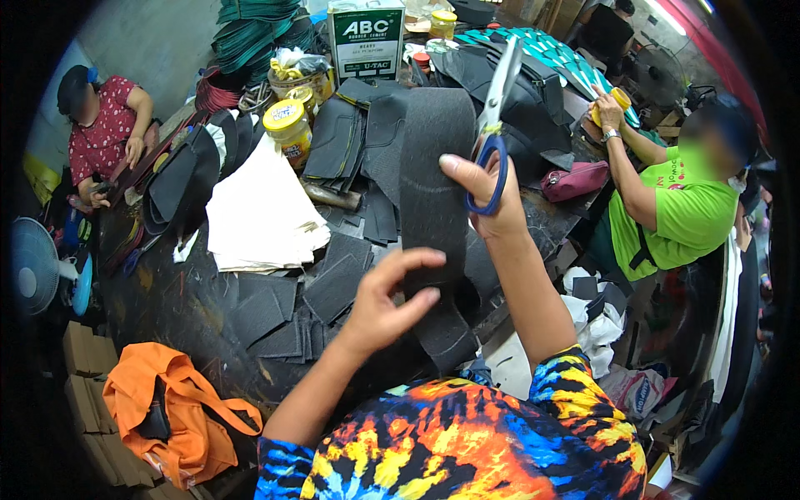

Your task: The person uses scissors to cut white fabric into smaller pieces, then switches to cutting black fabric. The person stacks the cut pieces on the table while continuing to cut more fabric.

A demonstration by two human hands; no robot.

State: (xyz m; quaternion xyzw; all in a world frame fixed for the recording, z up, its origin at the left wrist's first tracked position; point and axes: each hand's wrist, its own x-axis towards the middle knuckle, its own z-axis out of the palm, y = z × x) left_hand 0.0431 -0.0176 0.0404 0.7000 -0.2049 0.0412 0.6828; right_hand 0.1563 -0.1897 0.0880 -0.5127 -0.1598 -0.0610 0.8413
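Note:
My right hand (pixel 492 192) is closed on blue-handled scissors (pixel 498 92), whose blades point up and away. The same hand also holds a long dark grey strip of sheet material (pixel 435 183), with my thumb lying on its face. The strip hangs down towards me and bends near its lower end. My left hand (pixel 379 308) is at the strip's left edge, thumb and index finger apart over it; whether they touch it I cannot tell. Below them on the table lie several loose dark cut pieces (pixel 337 287).
A stack of white sheets (pixel 262 212) lies left of the dark stacks (pixel 337 137). Yellow-lidded jars (pixel 287 129) and a green-and-white tin (pixel 367 42) stand behind. An orange bag (pixel 171 408) is at near left. Co-workers sit left (pixel 112 133) and right (pixel 675 196).

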